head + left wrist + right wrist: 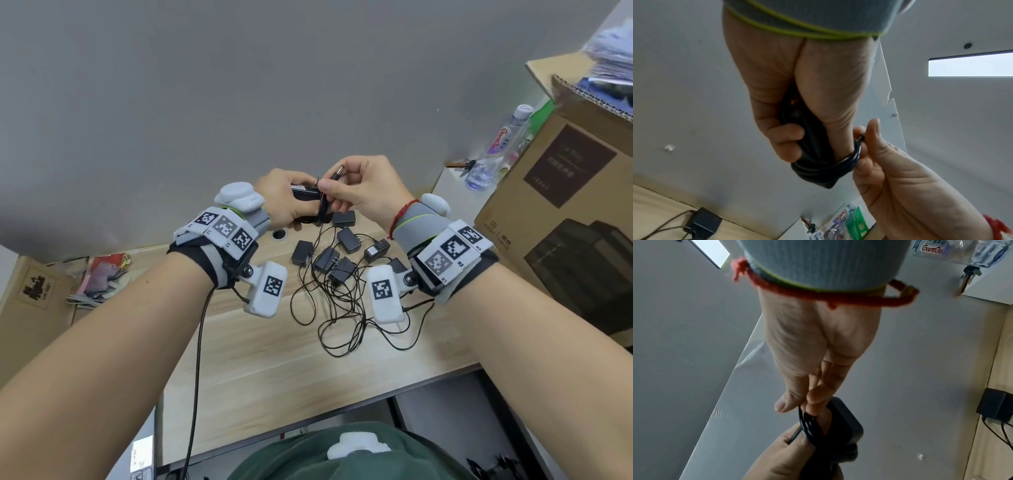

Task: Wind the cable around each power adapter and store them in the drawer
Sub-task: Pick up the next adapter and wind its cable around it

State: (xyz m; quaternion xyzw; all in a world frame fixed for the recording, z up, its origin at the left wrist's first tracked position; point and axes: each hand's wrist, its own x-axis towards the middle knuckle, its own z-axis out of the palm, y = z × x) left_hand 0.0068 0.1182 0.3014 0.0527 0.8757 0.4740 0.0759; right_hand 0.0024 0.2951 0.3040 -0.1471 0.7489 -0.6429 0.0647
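Observation:
My left hand [286,198] grips a black power adapter [306,193] held up above the desk, thumb and fingers curled round its body [813,146]. Black cable [830,168] is wound in several turns around the adapter's end. My right hand [363,188] pinches the cable's free end between thumb and fingers, the barrel plug [337,173] sticking out above the thumb. In the right wrist view the fingertips [813,400] sit against the coils [809,423]. Several more black adapters [346,240] lie on the desk with tangled cables [339,308]. No drawer is in view.
The light wooden desk [274,359] runs below my arms against a grey wall. A large cardboard box [565,205] stands at right, with a plastic bottle [496,147] and keys [462,164] beside it. Another box [30,294] and papers sit at left.

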